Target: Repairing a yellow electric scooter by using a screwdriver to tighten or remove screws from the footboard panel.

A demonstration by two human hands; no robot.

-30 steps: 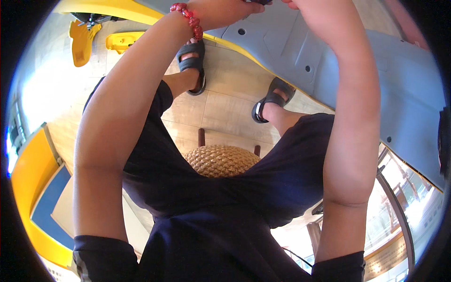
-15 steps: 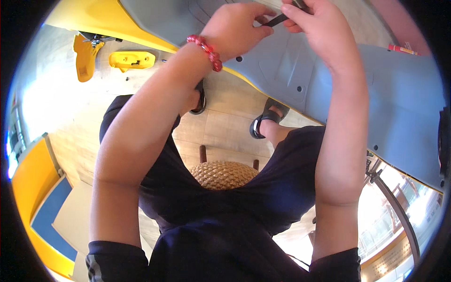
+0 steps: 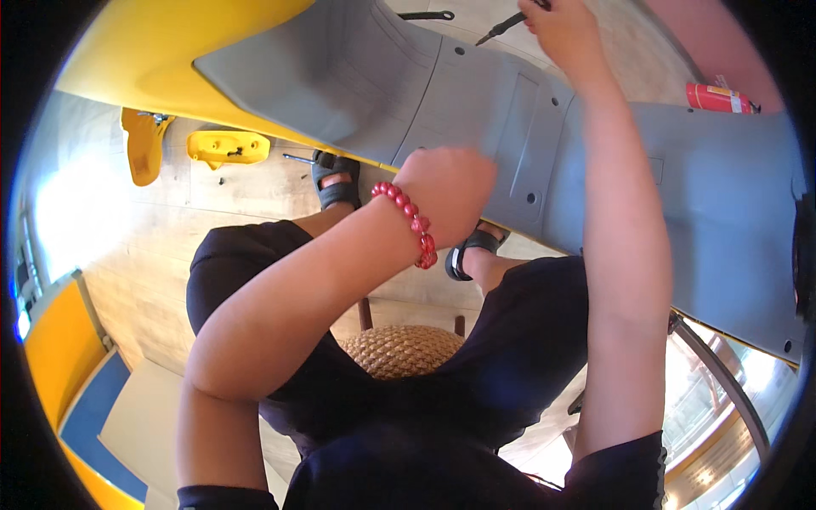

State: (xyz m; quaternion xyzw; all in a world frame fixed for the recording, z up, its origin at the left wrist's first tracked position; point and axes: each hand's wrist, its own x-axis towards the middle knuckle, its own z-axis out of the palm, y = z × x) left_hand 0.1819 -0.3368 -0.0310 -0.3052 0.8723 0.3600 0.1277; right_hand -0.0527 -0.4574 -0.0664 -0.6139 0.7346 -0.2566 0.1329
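My right hand (image 3: 563, 36), near the top, is closed on a black pointed tool (image 3: 500, 29), perhaps a screwdriver, whose tip hangs near a hole in a grey moulded panel (image 3: 518, 93) with yellow edging. My left hand (image 3: 444, 187), with a red bead bracelet on its wrist, is over the panel's near edge, blurred, its fingers hidden. A black strip with a looped end (image 3: 425, 15) shows beyond the panel's top edge.
Yellow plastic parts (image 3: 228, 150) and a small rod (image 3: 297, 159) lie on the wooden floor at left. A red cylinder, apparently an extinguisher (image 3: 714, 97), is at upper right. My sandalled feet (image 3: 336, 183) are below the panel, by a woven seat (image 3: 399, 348).
My left hand has left the black tool and my right hand and moved down toward me. My right hand has raised the tool slightly. The view takes in more of the panel.
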